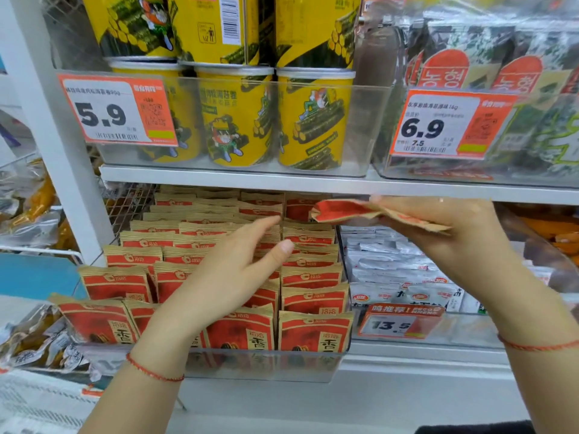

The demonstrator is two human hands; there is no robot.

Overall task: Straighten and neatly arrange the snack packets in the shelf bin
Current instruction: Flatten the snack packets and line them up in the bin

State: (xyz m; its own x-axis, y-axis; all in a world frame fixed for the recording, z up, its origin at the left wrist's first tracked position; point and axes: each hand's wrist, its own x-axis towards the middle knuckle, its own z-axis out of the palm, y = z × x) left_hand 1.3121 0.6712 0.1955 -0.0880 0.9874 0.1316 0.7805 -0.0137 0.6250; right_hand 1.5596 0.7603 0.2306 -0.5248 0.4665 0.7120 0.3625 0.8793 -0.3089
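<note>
Red-and-tan snack packets [315, 297] stand in rows inside a clear plastic bin [266, 363] on the lower shelf, filling the middle of the head view from about 11 o'clock down to 6 o'clock. The left hand [225, 277] hovers over the middle rows, fingers spread and holding nothing, fingertips reaching toward 1 o'clock. The right hand [454, 227], at 3 o'clock just under the upper shelf edge [282, 180], is pinched on one loose packet [351, 211] lying flat and crumpled, above the bin's back right corner.

These packets look light, thin and floppy, with crinkly paper-like faces; they should bend rather than break, and are likely to slump when neighbours are moved. Taking them by the sealed top edge, or squaring a whole row with flat palms, seems the safest hold.

Hidden matters: the left forearm covers much of the middle column, so its order cannot be judged. Back rows sit in shadow under the shelf. The bin's front wall blurs the packets' lower halves, and the held packet's print is unreadable.
</note>
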